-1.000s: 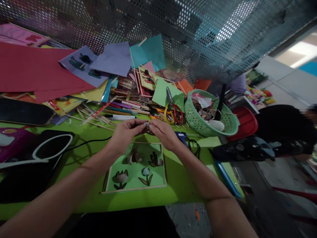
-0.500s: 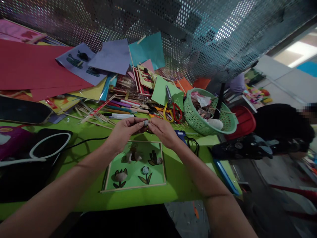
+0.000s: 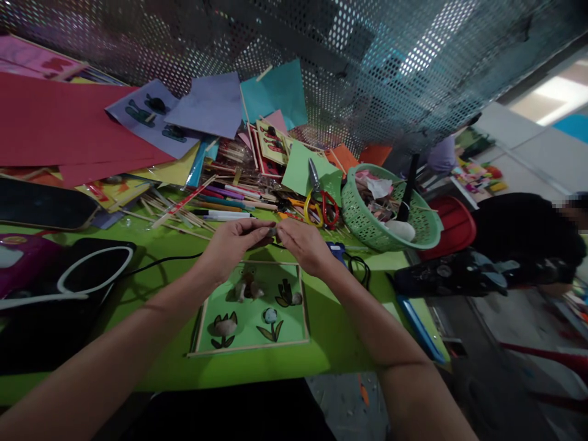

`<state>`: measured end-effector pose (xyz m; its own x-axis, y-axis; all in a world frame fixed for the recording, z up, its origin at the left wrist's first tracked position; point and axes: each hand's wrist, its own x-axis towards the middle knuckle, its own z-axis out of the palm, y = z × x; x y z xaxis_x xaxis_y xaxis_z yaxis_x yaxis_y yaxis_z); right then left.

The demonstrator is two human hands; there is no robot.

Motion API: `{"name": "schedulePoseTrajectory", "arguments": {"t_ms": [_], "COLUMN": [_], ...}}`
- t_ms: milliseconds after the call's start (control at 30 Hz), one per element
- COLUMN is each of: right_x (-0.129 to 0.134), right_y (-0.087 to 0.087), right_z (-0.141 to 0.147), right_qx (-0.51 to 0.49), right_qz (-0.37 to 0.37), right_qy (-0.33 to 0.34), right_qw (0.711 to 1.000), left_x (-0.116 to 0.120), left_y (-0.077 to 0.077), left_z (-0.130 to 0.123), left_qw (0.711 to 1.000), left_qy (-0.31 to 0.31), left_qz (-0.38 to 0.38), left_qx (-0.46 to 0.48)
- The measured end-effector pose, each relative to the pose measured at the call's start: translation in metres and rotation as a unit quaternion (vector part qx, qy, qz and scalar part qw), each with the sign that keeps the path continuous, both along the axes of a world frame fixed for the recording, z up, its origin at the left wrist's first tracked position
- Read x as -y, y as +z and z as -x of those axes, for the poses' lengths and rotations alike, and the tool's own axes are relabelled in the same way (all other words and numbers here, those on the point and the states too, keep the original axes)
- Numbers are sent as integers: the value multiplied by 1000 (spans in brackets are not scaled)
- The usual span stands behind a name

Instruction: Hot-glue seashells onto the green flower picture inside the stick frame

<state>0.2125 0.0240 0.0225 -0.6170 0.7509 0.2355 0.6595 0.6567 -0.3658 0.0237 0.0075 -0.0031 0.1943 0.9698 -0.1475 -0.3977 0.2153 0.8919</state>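
Note:
My left hand (image 3: 236,245) and my right hand (image 3: 303,244) meet above the far edge of a green picture card (image 3: 257,309). Between their pinched fingertips is a small grey pebble (image 3: 272,232), mostly covered by the fingers. The card has a frame of thin wooden sticks and lies on the lime-green table (image 3: 340,343). On it sit a brownish stone flower (image 3: 225,326), a speckled pale stone flower (image 3: 270,316), a dark plant shape (image 3: 287,293) with a stone beside it, and a figure of stones (image 3: 249,289) near the top.
Scissors (image 3: 316,190), pens (image 3: 225,215) and loose sticks lie behind my hands. A green basket (image 3: 367,220) stands at the right, near a blue glue gun (image 3: 337,249) with its cord. Coloured paper (image 3: 82,128) is piled at the left. Another person's dark sleeve (image 3: 450,272) is at the right.
My right fingers have rolled slightly over the pebble, so less of it shows. The card and the things around it stay in place.

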Motion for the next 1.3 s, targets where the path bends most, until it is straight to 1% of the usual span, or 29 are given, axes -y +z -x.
{"name": "schedulePoseTrajectory", "arguments": {"t_ms": [100,267,433,700,833,1000,1167,1300], "right_x": [1,3,3,4,4,3,3,3], "right_y": [2,2,1,6,7,2,0,0], "right_z": [0,2,3,0,1,3,3,1], "right_qx": [-4,31,37,-48,-49,-39,-74,-113], "right_qz": [11,0,6,74,76,66,80,102], "right_qy": [1,-4,-9,-18,-16,-34,-37,-24], "right_qw": [1000,1000,999,996,996,997,993,988], "left_x": [0,1,1,0,2,2,2,2], "left_y": [0,0,0,1,3,1,1,2], "left_z": [0,-1,-1,-2,-3,-3,-2,-2], "left_qw": [1000,1000,1000,1000,1000,999,999,999], "left_qy": [3,6,-3,-12,0,13,15,15], "left_qz": [-1,-20,-12,10,-16,-44,-43,-41], "left_qx": [2,-22,2,26,1,-25,-24,-14]}}
